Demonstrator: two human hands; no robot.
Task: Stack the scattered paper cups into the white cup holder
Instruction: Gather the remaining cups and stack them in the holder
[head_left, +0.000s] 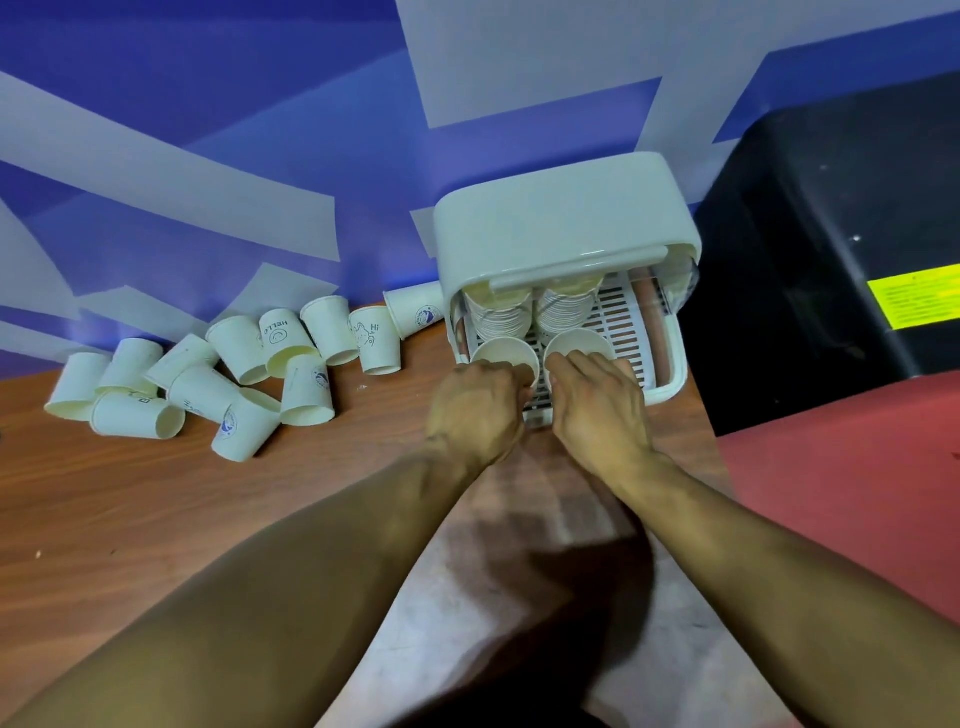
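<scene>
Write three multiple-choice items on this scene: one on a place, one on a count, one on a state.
1. Where do the loose cups lie? A. on the wooden table, left of the holder B. on a chair C. in a sink
2. How many rows of stacked cups lie in the holder? A. one B. two C. four
3. What are the left hand and right hand doing? A. lying flat B. each gripping a cup C. hanging empty
1 A: they lie on the wood beside it. 2 B: two rows lie side by side. 3 B: they curl round the left cup and the right cup.
</scene>
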